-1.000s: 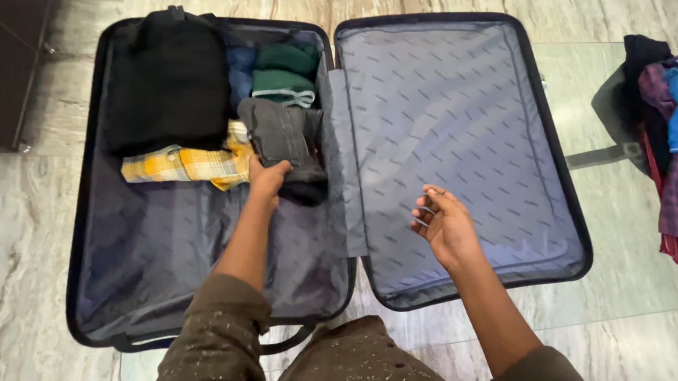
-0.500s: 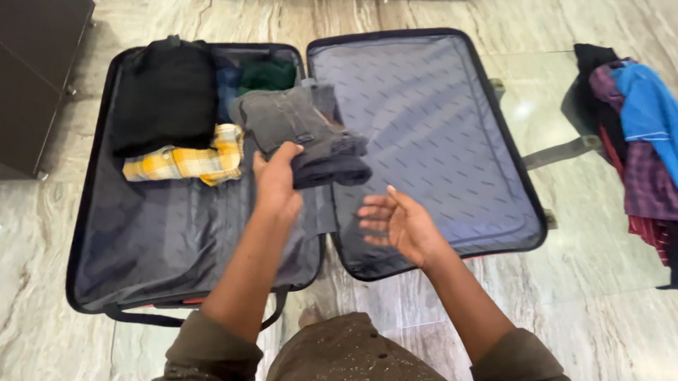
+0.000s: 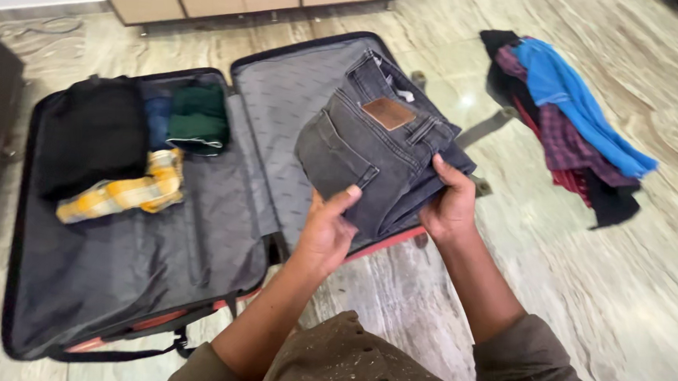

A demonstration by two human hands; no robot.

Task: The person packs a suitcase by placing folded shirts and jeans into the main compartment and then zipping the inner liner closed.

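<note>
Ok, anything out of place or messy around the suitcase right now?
Only the clothes pile: it lies in a loose, unfolded heap on the bare floor, apart from the suitcase. The items packed inside are folded. Both hands hold the folded jeans. Nothing looks damaged.

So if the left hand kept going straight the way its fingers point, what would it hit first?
The folded grey jeans that the left hand already grips; beyond them, probably the open suitcase's lid lining, though depth is unclear.

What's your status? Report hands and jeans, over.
Left hand and right hand both grip folded grey jeans, held above open suitcase. Nothing obstructing.
</note>
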